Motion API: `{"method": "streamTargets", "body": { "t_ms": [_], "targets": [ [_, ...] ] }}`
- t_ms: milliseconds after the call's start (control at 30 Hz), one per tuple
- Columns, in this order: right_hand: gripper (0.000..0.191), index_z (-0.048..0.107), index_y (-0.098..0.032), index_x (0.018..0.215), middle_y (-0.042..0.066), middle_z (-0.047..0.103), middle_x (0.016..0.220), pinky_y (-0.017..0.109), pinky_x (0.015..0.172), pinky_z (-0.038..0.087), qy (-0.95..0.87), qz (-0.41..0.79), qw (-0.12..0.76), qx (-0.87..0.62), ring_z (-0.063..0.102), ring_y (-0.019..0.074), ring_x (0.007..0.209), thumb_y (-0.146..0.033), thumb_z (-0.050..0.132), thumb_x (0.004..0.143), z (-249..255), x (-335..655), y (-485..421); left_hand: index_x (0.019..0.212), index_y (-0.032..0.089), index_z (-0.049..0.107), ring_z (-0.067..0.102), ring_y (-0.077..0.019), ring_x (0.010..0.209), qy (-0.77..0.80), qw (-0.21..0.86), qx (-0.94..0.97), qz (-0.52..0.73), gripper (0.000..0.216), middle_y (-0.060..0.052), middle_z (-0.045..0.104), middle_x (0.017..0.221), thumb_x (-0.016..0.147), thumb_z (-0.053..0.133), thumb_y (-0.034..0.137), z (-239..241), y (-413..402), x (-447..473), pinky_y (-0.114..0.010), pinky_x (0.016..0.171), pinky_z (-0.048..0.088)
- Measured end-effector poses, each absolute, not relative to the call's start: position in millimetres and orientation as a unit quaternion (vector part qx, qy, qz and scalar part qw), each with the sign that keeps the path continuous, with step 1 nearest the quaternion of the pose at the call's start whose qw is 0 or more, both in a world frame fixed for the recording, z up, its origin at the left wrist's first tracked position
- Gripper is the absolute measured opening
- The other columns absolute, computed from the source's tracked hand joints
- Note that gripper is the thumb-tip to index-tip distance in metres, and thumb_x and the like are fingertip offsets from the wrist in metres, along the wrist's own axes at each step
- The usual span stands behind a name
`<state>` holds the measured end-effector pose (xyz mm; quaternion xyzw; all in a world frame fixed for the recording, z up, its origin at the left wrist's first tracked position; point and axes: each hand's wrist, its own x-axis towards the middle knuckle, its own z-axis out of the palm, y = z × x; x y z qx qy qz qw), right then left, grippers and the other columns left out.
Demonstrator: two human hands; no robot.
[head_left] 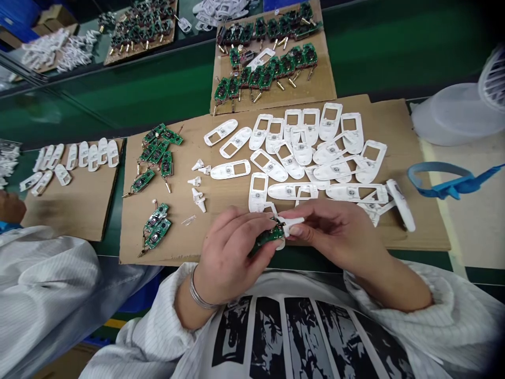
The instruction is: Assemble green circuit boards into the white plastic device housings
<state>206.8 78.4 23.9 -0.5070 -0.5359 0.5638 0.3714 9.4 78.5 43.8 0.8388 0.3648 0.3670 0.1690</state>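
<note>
My left hand point(232, 250) is closed around a small green circuit board point(265, 241) just above the near edge of a cardboard sheet point(414, 226). My right hand point(335, 226) pinches a small white plastic piece point(291, 223) against the board's end. The two hands meet over the sheet's front edge. White plastic housings point(307, 158) lie in a heap right behind my hands. Several small white tips point(198, 181) lie to the left of them.
Loose green boards point(157, 158) lie on the sheet's left part. Farther back, another cardboard point(315, 87) carries rows of green boards. A blue strap point(450, 179) and a clear lid point(453, 113) sit at right. Another person's white sleeve point(43, 284) is at left, by a cardboard with white shells point(79, 158).
</note>
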Motion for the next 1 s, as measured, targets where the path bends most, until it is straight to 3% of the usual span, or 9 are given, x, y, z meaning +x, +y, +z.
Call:
{"method": "streamTargets", "body": {
  "t_ms": [200,367,633,800,1000],
  "targets": [
    [0.008,0.072,-0.022,0.089,0.002,0.074,0.077,0.022,0.054,0.058,-0.596,0.5,0.4,-0.484,0.069,0.0141,0.059,-0.024,0.069,0.081,22,206,63,0.103,0.015,0.059,0.065,-0.017,0.084,0.36,0.217,0.83,0.367,0.031,-0.009,0.073,0.097,0.076,0.073,0.012,43,72,9,-0.033,0.075,0.054],
    [0.01,0.073,-0.024,0.091,0.004,0.076,0.081,0.029,0.066,0.06,-0.659,0.4,0.406,-0.491,0.072,0.0194,0.071,-0.027,0.067,0.083,17,208,45,0.111,0.016,0.06,0.064,-0.0177,0.081,0.386,0.277,0.792,0.383,0.043,-0.009,0.073,0.094,0.072,0.078,0.017,43,63,7,-0.034,0.072,0.056],
    [0.013,0.071,-0.025,0.093,0.003,0.077,0.087,0.029,0.072,0.06,-0.668,0.382,0.427,-0.475,0.073,0.0188,0.077,-0.02,0.068,0.082,25,206,42,0.11,0.015,0.06,0.064,-0.0183,0.088,0.324,0.311,0.791,0.415,0.036,-0.009,0.067,0.092,0.077,0.073,0.014,38,63,6,-0.034,0.076,0.056],
    [0.02,0.072,-0.028,0.096,0.001,0.077,0.089,0.03,0.073,0.061,-0.718,0.325,0.388,-0.478,0.073,0.0207,0.08,-0.014,0.064,0.083,30,205,43,0.11,0.018,0.058,0.06,-0.017,0.084,0.357,0.316,0.793,0.378,0.033,-0.007,0.064,0.091,0.08,0.071,0.017,38,60,7,-0.032,0.072,0.055],
    [0.021,0.072,-0.03,0.104,0.0,0.077,0.096,0.033,0.077,0.061,-0.699,0.375,0.349,-0.499,0.073,0.0201,0.08,-0.024,0.065,0.085,21,205,53,0.11,0.018,0.055,0.059,-0.0181,0.087,0.41,0.297,0.786,0.355,0.033,-0.007,0.064,0.093,0.081,0.07,0.021,35,61,8,-0.033,0.077,0.052]
  ]
}}
